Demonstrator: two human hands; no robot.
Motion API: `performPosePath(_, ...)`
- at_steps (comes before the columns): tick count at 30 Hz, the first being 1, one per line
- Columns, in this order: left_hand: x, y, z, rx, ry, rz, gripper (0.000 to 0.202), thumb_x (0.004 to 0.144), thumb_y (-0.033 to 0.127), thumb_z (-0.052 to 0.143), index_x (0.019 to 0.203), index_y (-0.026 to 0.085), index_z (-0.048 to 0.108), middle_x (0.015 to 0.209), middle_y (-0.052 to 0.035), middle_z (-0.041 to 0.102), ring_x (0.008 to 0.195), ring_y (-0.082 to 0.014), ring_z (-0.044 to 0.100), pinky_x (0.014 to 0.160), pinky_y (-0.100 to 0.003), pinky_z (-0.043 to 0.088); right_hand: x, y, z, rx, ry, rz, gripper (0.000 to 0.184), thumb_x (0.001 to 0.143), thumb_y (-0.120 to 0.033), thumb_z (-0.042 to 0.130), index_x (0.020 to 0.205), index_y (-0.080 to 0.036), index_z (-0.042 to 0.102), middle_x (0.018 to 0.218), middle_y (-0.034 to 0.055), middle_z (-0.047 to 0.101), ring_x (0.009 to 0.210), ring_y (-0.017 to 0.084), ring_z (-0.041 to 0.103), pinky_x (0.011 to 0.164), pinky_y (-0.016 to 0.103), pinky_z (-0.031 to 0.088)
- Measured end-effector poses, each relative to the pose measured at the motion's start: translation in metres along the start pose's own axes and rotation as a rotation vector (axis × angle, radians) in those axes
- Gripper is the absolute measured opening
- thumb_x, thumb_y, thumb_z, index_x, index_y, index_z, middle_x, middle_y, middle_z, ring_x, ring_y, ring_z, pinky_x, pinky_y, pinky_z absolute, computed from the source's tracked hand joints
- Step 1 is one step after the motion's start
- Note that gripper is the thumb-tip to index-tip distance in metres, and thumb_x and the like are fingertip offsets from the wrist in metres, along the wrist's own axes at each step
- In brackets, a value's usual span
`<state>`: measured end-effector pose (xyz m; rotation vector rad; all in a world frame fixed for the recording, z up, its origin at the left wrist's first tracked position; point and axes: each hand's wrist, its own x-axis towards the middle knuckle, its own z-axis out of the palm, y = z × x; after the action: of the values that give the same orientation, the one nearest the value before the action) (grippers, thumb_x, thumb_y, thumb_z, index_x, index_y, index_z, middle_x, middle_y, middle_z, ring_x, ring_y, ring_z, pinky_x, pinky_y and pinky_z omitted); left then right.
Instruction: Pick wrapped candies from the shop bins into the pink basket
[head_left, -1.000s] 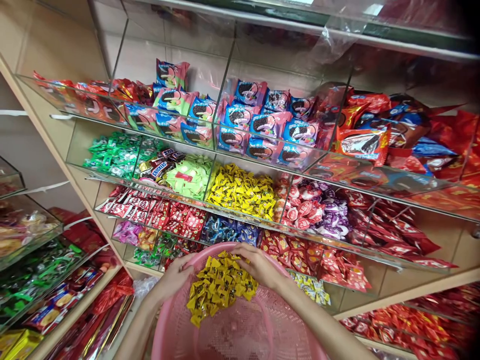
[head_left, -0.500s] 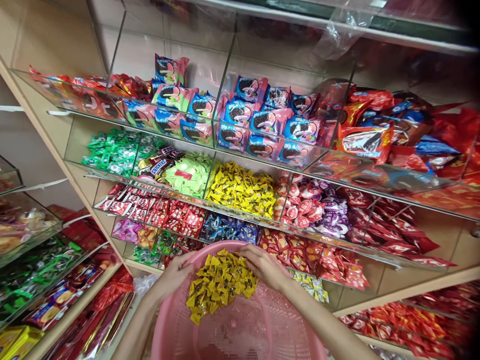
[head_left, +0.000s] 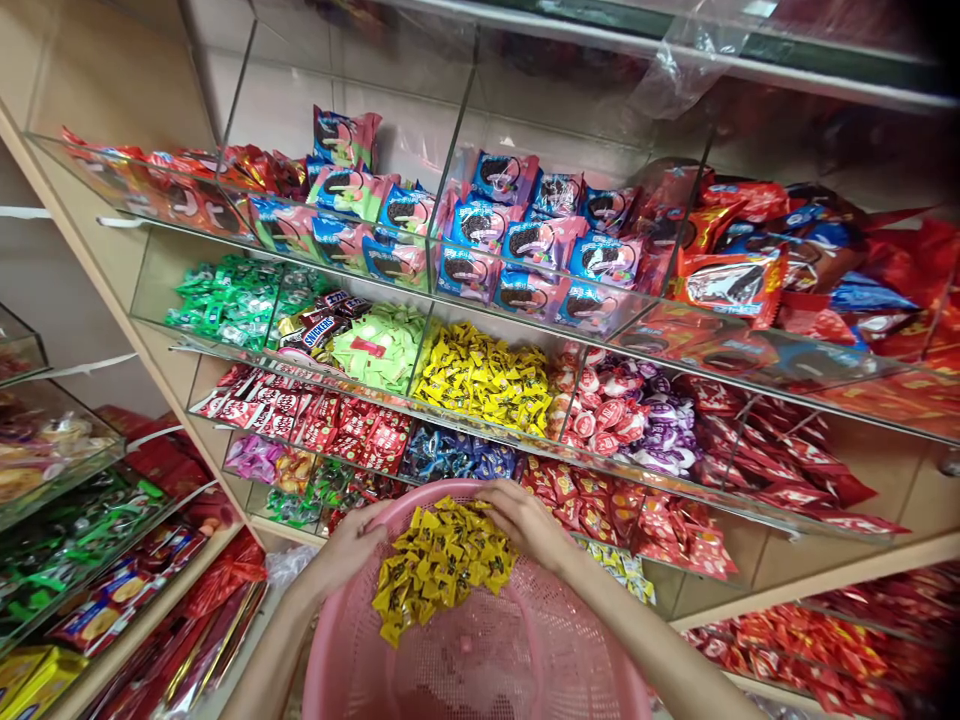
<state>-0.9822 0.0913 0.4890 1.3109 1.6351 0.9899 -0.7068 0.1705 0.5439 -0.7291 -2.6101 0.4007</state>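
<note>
A round pink plastic basket with mesh walls is tilted in front of the shelves. Yellow-wrapped candies lie heaped against its far wall. My left hand grips the rim at the far left, its fingertips partly hidden. On the far right side, my right hand is curled over the rim, with its fingers reaching inside beside the candies. Just beyond the basket, a shelf bin holds a pile of similar yellow candies.
Clear-fronted bins hold green-wrapped candies, pale green candies, purple-wrapped candies and blue-and-pink cookie packs. The glass shelf edges jut out above the basket. A second rack stands at the left.
Hardly anything differs. Both hands stay on the basket rim, and the view shifts very slightly.
</note>
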Motion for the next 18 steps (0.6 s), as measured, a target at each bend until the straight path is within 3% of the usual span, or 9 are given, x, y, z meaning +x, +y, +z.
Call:
performPosePath(4, 0.0, 0.0, 0.001, -0.015, 0.002, -0.008, 0.052, 0.064, 0.032, 0.053, 0.113, 0.015, 0.061, 0.12, -0.0057, 0.059, 0.115, -0.0241, 0.049, 0.103, -0.035, 0.031, 0.014, 0.0, 0.006, -0.003, 0.037, 0.018, 0.024, 0.09, -0.023, 0.04, 0.109, -0.022, 0.054, 0.099, 0.0048, 0.054, 0.092, 0.016, 0.052, 0.08, 0.029, 0.045)
performPosePath(12, -0.002, 0.008, 0.001, -0.005, -0.037, 0.018, 0.053, 0.066, 0.027, 0.049, 0.116, 0.016, 0.059, 0.121, -0.0031, 0.058, 0.115, -0.0245, 0.048, 0.103, -0.036, 0.031, 0.027, 0.004, 0.025, -0.148, -0.037, 0.018, 0.018, 0.087, -0.019, 0.045, 0.102, -0.02, 0.055, 0.095, 0.006, 0.055, 0.091, 0.017, 0.051, 0.079, 0.031, 0.043)
performPosePath(15, -0.001, 0.009, 0.0, -0.012, -0.06, 0.041, 0.053, 0.066, 0.026, 0.048, 0.117, 0.017, 0.058, 0.12, -0.0023, 0.059, 0.114, -0.0239, 0.05, 0.103, -0.036, 0.031, 0.028, -0.002, 0.022, -0.176, -0.05, 0.012, 0.022, 0.086, -0.026, 0.051, 0.107, -0.021, 0.053, 0.098, 0.0063, 0.055, 0.092, 0.018, 0.051, 0.079, 0.031, 0.043)
performPosePath(18, 0.0, 0.008, 0.0, -0.008, -0.049, 0.027, 0.053, 0.065, 0.025, 0.047, 0.116, 0.015, 0.059, 0.122, -0.004, 0.057, 0.113, -0.0241, 0.05, 0.103, -0.037, 0.031, 0.031, -0.02, 0.004, -0.18, -0.032, -0.026, 0.027, 0.086, -0.033, 0.05, 0.11, -0.022, 0.052, 0.099, 0.007, 0.056, 0.092, 0.019, 0.051, 0.08, 0.033, 0.043)
